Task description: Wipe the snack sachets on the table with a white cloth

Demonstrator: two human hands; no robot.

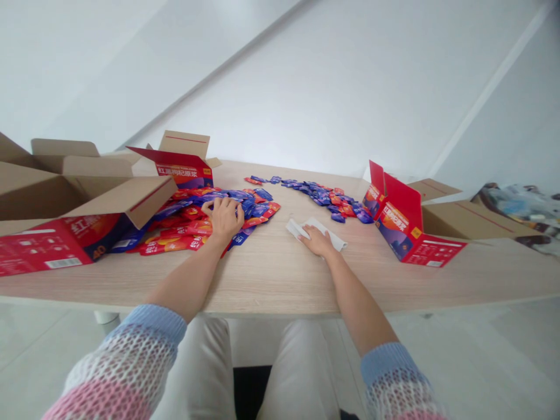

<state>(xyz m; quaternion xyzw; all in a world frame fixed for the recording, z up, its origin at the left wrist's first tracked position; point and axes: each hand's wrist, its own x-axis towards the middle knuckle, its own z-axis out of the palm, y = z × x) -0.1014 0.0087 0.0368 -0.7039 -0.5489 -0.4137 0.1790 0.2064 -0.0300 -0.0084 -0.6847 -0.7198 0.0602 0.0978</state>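
My left hand [225, 217] is palm down on a heap of red and purple sachets [192, 213]. Its fingers are bent and their tips are hidden, so what they hold, if anything, does not show. Farther right, my right hand [315, 240] presses on a folded white cloth [336, 240] that lies on the table [271, 280], the fingers and thumb bunched over it. The cloth's edges stick out on both sides of that hand. Both arms reach forward over the table's near edge.
At the left stand an open red carton [44, 251] and, behind it, a second open carton [188, 172]. Smaller sachets [321, 195] trail across the back toward another open carton [398, 227] at the right. Plastic bags [520, 204] lie at far right.
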